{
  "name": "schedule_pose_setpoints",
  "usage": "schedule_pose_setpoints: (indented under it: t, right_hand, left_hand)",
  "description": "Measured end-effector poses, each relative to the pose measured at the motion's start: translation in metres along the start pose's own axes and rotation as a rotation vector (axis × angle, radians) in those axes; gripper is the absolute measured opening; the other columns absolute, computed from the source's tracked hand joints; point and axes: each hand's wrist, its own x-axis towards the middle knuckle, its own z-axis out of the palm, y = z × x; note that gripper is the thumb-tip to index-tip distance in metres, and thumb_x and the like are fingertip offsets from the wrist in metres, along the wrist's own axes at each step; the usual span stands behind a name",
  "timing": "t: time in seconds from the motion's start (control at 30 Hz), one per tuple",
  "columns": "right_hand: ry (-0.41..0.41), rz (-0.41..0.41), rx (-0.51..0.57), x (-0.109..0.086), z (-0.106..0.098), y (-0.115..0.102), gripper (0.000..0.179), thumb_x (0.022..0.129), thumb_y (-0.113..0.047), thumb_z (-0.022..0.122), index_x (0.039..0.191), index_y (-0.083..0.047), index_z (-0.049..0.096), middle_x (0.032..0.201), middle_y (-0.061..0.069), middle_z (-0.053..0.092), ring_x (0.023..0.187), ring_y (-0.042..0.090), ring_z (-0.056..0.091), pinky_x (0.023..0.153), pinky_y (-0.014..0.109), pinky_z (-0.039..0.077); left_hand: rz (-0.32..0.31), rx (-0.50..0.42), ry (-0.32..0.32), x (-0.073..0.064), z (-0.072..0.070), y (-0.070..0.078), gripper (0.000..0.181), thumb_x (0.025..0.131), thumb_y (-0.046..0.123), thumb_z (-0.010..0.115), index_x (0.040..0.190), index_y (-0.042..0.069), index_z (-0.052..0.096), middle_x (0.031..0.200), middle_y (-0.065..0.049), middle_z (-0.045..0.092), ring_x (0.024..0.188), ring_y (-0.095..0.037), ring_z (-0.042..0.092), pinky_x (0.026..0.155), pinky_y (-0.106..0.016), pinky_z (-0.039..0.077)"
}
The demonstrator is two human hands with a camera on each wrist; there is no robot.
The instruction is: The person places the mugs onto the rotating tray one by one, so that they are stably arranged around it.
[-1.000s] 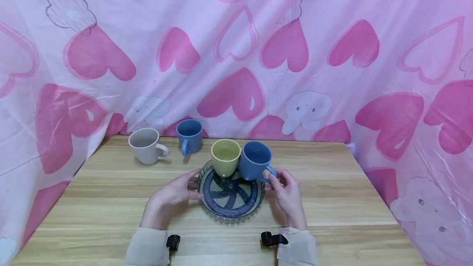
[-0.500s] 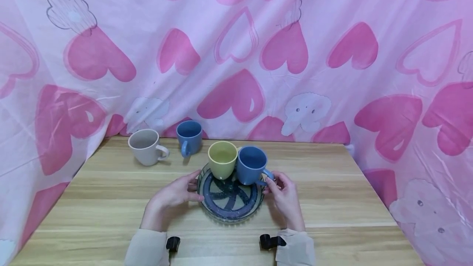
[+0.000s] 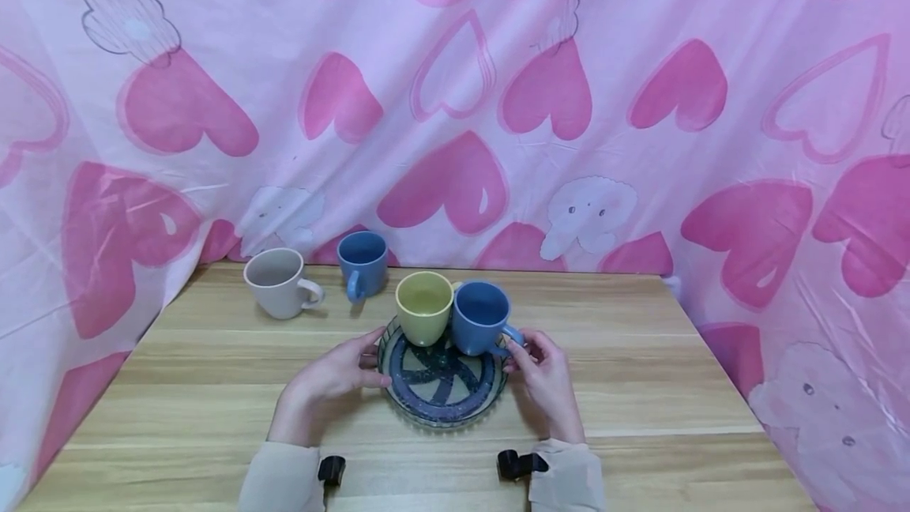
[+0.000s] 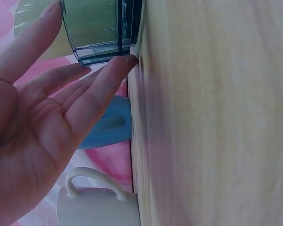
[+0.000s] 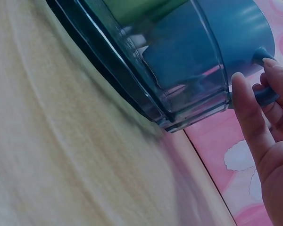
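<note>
A round glass dish [image 3: 442,415] with a dark swirl-patterned bottom sits on the table. Inside its far part is a yellow mug [image 3: 423,314], side by side with a blue mug [image 3: 480,322] at the right; the right wrist view shows the blue mug's lower part through the clear wall. My right hand [image 3: 549,374] pinches the blue mug's handle [image 5: 266,96] between thumb and fingers. Along the dish's left side rests my left hand [image 3: 334,374], fingers extended against the outer wall and thumb near the rim, as the left wrist view shows.
Behind and left of the dish stand a light grey mug [image 3: 279,291] and a second blue mug [image 3: 362,267], near the far edge of the wooden table [image 3: 640,385]. A pink heart-patterned cloth [image 3: 455,101] hangs behind and at both sides.
The blue mug has moved left and slightly nearer in the dish, my right hand going along with it. The yellow mug has shifted left too. My left hand and the dish hardly differ.
</note>
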Motion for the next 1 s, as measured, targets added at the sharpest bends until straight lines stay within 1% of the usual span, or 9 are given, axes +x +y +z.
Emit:
schedule_pose_setpoints:
  t: [0.17,0.27,0.4,0.53,0.63,0.77,0.83,0.93,1.0]
  right_hand:
    - [-0.004,0.011,-0.006,0.001,0.001,-0.001,0.021,0.093,-0.003,0.066,0.110,0.008,0.063,0.091,0.029,0.061,0.066,0.023,0.065,0.062,0.033,0.060]
    - [-0.014,0.034,-0.002,0.002,0.001,-0.002,0.020,0.093,-0.005,0.067,0.110,0.006,0.064,0.092,0.028,0.061,0.067,0.024,0.065,0.063,0.033,0.060]
    - [-0.042,0.096,0.033,0.004,0.001,-0.010,0.021,0.092,-0.004,0.068,0.111,0.004,0.065,0.093,0.029,0.061,0.070,0.026,0.064,0.064,0.035,0.060]
    - [-0.056,0.104,0.029,0.004,0.000,-0.010,0.024,0.089,-0.005,0.071,0.111,0.002,0.065,0.089,0.022,0.062,0.069,0.019,0.059,0.060,0.029,0.057]
    - [-0.085,0.079,0.010,0.003,-0.001,-0.004,0.028,0.089,-0.011,0.073,0.114,-0.003,0.064,0.090,0.014,0.062,0.066,0.015,0.054,0.052,0.024,0.049]
    - [-0.146,0.076,-0.003,0.002,-0.004,-0.003,0.034,0.090,-0.013,0.072,0.121,-0.006,0.061,0.097,0.014,0.062,0.071,0.017,0.055,0.050,0.028,0.049]
    - [-0.158,0.088,-0.018,0.002,-0.006,-0.002,0.037,0.090,-0.013,0.072,0.124,-0.008,0.059,0.103,0.015,0.061,0.078,0.019,0.057,0.053,0.030,0.051]
    - [-0.160,0.114,-0.034,0.001,-0.010,-0.001,0.040,0.089,-0.013,0.072,0.126,-0.010,0.058,0.111,0.019,0.060,0.088,0.024,0.058,0.059,0.034,0.055]
    - [-0.165,0.126,-0.045,0.001,-0.013,0.000,0.041,0.089,-0.014,0.073,0.127,-0.010,0.057,0.116,0.020,0.059,0.095,0.027,0.057,0.066,0.034,0.056]
  left_hand:
    - [0.038,-0.002,-0.017,0.000,0.000,0.000,0.088,0.084,0.008,0.075,0.151,-0.007,0.021,0.141,-0.033,0.042,0.126,-0.044,0.047,0.105,-0.054,0.039]
    - [0.054,-0.010,-0.018,0.000,0.000,-0.002,0.087,0.085,0.007,0.074,0.151,-0.007,0.020,0.143,-0.034,0.039,0.126,-0.045,0.046,0.105,-0.054,0.039]
    - [0.055,-0.013,-0.006,0.000,-0.002,-0.005,0.088,0.085,0.007,0.075,0.152,-0.006,0.020,0.143,-0.034,0.039,0.126,-0.044,0.046,0.105,-0.054,0.039]
    - [0.061,-0.008,-0.006,-0.001,-0.004,-0.004,0.088,0.085,0.008,0.075,0.152,-0.006,0.020,0.141,-0.034,0.041,0.125,-0.044,0.047,0.106,-0.054,0.038]
    - [0.066,-0.008,-0.001,-0.002,-0.004,-0.004,0.085,0.086,0.008,0.074,0.151,-0.006,0.022,0.138,-0.033,0.045,0.124,-0.045,0.047,0.105,-0.055,0.039]
    - [0.056,-0.008,0.010,-0.003,-0.005,-0.004,0.079,0.088,0.009,0.072,0.150,-0.007,0.027,0.133,-0.031,0.051,0.123,-0.044,0.049,0.104,-0.055,0.039]
    - [0.047,-0.010,0.010,-0.003,-0.006,-0.003,0.077,0.088,0.010,0.072,0.149,-0.007,0.028,0.132,-0.030,0.052,0.123,-0.043,0.049,0.105,-0.055,0.039]
    - [0.053,-0.007,-0.004,-0.001,-0.005,-0.003,0.076,0.089,0.010,0.071,0.148,-0.009,0.027,0.132,-0.030,0.052,0.124,-0.043,0.049,0.105,-0.055,0.039]
    - [0.054,-0.008,-0.010,0.000,-0.004,-0.002,0.076,0.089,0.009,0.071,0.148,-0.010,0.027,0.132,-0.031,0.052,0.124,-0.043,0.049,0.105,-0.054,0.039]
